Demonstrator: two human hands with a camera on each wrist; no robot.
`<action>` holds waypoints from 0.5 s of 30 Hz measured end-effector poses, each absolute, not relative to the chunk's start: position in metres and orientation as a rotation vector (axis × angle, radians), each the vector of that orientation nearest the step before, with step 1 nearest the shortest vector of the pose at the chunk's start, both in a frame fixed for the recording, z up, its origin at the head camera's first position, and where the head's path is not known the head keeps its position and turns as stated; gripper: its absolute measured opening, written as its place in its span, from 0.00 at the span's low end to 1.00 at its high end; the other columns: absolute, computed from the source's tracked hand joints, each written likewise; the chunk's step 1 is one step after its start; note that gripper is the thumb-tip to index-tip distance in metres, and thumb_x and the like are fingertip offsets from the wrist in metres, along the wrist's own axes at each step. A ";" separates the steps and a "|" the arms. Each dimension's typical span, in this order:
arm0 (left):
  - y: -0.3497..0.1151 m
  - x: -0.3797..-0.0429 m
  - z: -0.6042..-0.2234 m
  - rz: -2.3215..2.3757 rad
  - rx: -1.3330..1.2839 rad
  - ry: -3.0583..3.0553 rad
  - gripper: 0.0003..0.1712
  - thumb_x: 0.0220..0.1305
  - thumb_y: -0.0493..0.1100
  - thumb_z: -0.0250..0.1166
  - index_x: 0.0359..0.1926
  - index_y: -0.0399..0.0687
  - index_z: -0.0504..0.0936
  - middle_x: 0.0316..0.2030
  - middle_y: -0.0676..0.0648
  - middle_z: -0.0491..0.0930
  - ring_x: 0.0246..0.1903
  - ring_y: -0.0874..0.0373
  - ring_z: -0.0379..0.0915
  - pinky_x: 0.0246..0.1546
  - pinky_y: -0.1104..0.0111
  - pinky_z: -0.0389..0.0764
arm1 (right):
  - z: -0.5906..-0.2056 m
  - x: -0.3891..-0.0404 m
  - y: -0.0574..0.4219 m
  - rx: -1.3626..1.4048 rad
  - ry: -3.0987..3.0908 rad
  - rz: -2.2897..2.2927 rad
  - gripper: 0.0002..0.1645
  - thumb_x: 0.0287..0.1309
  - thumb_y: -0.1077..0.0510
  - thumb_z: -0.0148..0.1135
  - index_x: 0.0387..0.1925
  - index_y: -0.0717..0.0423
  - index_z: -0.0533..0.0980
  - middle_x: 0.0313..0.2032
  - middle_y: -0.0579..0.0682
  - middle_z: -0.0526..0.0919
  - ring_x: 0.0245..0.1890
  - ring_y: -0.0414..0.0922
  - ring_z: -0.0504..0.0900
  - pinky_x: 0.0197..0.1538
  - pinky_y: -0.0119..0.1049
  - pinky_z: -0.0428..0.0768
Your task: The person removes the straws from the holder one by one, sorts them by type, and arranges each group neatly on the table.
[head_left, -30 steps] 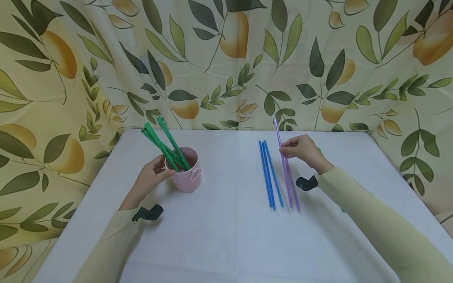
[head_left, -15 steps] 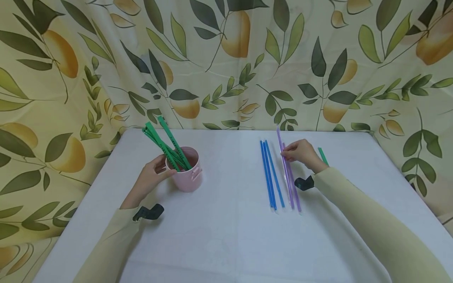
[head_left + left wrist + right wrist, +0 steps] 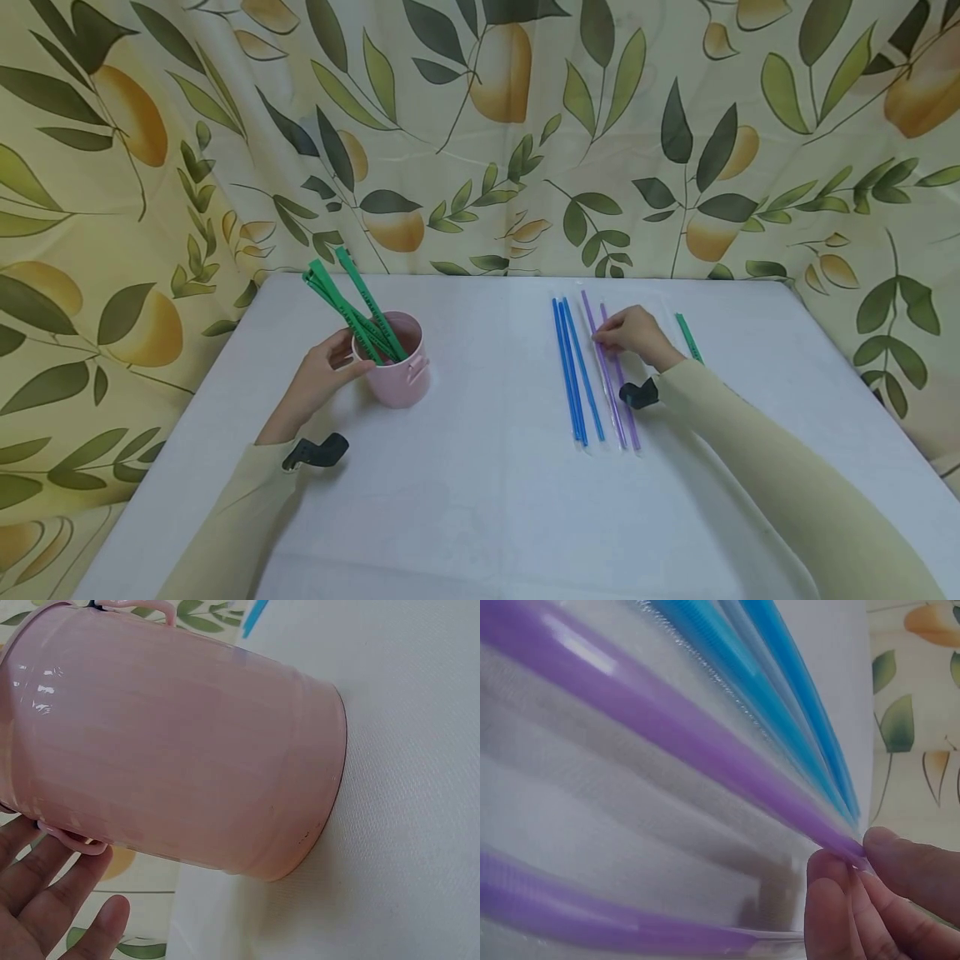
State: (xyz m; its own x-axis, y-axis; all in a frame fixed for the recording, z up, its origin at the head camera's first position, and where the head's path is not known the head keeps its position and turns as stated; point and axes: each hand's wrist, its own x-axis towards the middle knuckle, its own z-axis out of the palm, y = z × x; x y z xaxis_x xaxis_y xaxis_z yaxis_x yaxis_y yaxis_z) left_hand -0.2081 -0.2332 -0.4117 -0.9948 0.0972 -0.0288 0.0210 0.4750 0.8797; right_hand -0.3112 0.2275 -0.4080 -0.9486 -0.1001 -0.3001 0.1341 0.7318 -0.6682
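My right hand point(image 3: 633, 336) pinches a purple straw point(image 3: 614, 408) in a clear wrapper near its far end, between thumb and fingers. That straw lies low over the white table beside a second wrapped purple straw point(image 3: 622, 915). Blue straws point(image 3: 575, 392) lie just to the left of the pair. At the left, a pink bucket point(image 3: 397, 386) stands upright with several green straws point(image 3: 352, 312) with dark marks leaning out of it. My left hand point(image 3: 318, 379) rests against the bucket's left side, thumb at the rim. Its relaxed fingers point(image 3: 64, 892) are by the small side handle point(image 3: 75, 841).
Another green straw point(image 3: 688, 337) lies behind my right forearm, partly hidden by it. A leaf-and-fruit patterned cloth point(image 3: 480, 192) hangs along the table's point(image 3: 465, 500) back edge. Black wrist mounts point(image 3: 321, 451) stick out from both sleeves.
My right hand has come down and nearer with the purple straw, whose raised far end now lies low over the table beside the other straws. The left hand keeps its place on the bucket.
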 end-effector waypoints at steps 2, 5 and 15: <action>-0.233 -0.208 -0.412 1.571 0.106 2.632 0.42 0.59 0.51 0.66 0.70 0.46 0.59 0.68 0.37 0.61 0.66 0.41 0.60 0.66 0.50 0.65 | -0.410 -0.311 0.227 0.034 2.617 -1.028 0.17 0.58 0.59 0.61 0.45 0.69 0.78 0.31 0.54 0.85 0.26 0.38 0.82 0.38 0.31 0.82; -0.233 -0.208 -0.412 1.575 0.105 2.629 0.42 0.58 0.51 0.66 0.70 0.47 0.59 0.68 0.37 0.62 0.66 0.41 0.60 0.66 0.50 0.65 | -0.412 -0.311 0.226 0.044 2.614 -1.005 0.16 0.59 0.59 0.61 0.44 0.68 0.78 0.30 0.53 0.84 0.26 0.39 0.82 0.37 0.30 0.81; -0.234 -0.208 -0.412 1.567 0.098 2.633 0.42 0.58 0.53 0.66 0.70 0.47 0.59 0.68 0.37 0.61 0.66 0.41 0.60 0.66 0.50 0.65 | -0.414 -0.309 0.225 0.035 2.588 -1.007 0.16 0.58 0.60 0.62 0.43 0.71 0.78 0.32 0.57 0.84 0.25 0.39 0.82 0.36 0.30 0.85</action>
State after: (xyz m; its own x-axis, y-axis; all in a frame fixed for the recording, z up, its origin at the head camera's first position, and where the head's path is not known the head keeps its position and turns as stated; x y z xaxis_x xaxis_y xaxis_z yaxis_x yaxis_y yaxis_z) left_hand -0.2080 -0.2336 -0.4123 -0.9951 0.0936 -0.0322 0.0163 0.4760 0.8793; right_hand -0.3087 0.2246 -0.4143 -0.9338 -0.1064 -0.3415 0.1524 0.7454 -0.6489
